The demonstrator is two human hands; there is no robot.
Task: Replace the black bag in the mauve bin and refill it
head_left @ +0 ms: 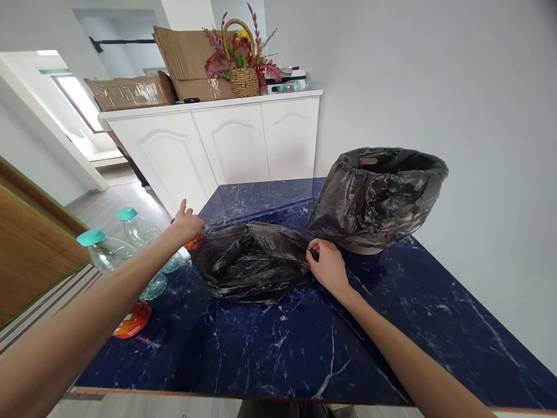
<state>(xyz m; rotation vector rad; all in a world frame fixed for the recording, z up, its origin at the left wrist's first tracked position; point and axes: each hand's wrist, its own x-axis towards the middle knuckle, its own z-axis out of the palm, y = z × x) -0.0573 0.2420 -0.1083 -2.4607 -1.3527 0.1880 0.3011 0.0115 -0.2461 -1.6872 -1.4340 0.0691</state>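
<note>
A crumpled black plastic bag [256, 261] lies stretched sideways across the dark blue marbled table [282, 348]. My right hand [328, 264] pinches its right end between thumb and fingers. At the bag's left end is my left hand [187, 225], index finger raised and the other fingers curled; a dark bit shows past them, though the grip is partly hidden. Just below that hand, an orange-red object [194, 242] peeks out beside the bag. Close behind my right hand stands a bin lined with a black bag [378, 197], its mouth facing up.
Clear plastic bottles with teal caps [92, 237] stand at the table's left side, partly behind my left forearm. An orange round container [133, 319] is near them. Beyond the table, a white cabinet [235, 145] carries cardboard boxes [130, 92] and a flower basket [244, 82].
</note>
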